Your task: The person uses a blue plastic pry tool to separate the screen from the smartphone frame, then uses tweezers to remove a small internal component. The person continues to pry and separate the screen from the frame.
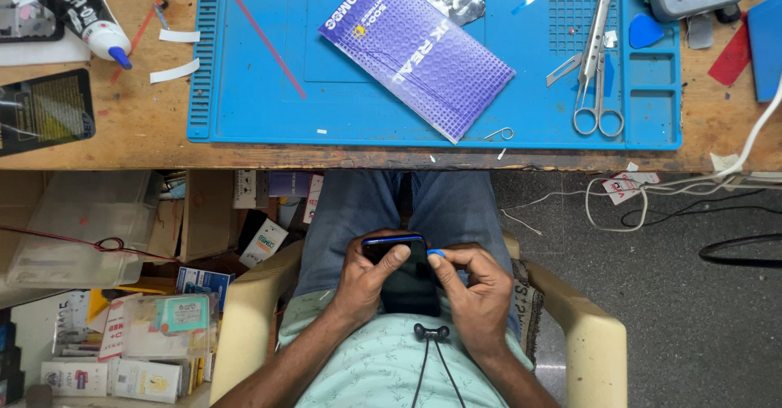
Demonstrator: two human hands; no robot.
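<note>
I see my left hand clenched round the phone, long axis toward twelve o'clock; right fingers pinch a blue pick at its three-o'clock edge (touching).

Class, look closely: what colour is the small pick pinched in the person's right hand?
Blue: the pick in the right hand, seen from the head view.

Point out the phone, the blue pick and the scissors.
phone (405,282), head view, dark screen between the hands
blue pick (437,253), head view, tip showing at the right hand's fingers
scissors (595,58), head view, shank above the finger loops, on the blue mat
</note>
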